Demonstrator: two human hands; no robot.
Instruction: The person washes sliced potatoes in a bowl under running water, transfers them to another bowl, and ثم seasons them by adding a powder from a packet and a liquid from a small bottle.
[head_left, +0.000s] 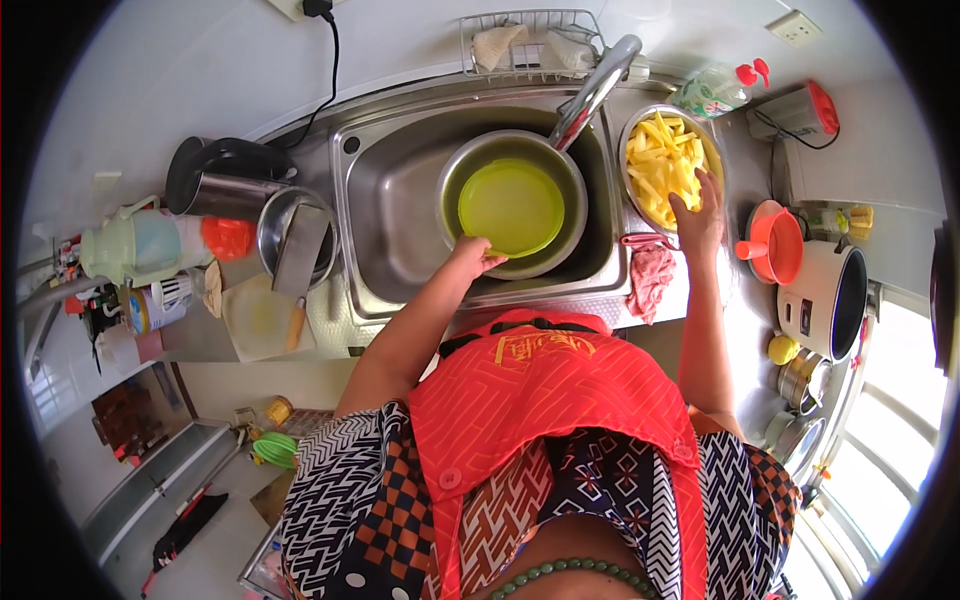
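Observation:
My left hand (480, 256) grips the near rim of a yellow-green plastic basin (511, 206), which sits inside a round steel bowl (574, 206) in the right part of the sink. At the right, my right hand (699, 215) touches the near right side of a heap of cut yellow strips, probably potato (664, 154), in a metal bowl (628, 193); what its fingers hold, if anything, cannot be told. Below that bowl, a red-handled tool (646, 239) lies by a pink cloth (651, 281).
The faucet (600, 94) reaches over the steel sink (390, 225). To the left, a cleaver (300, 251) rests across a metal bowl (276, 206), near a cutting board (259, 319) and a kettle (232, 195). A soap bottle (712, 91), red ladle (780, 244) and rice cooker (814, 300) stand right.

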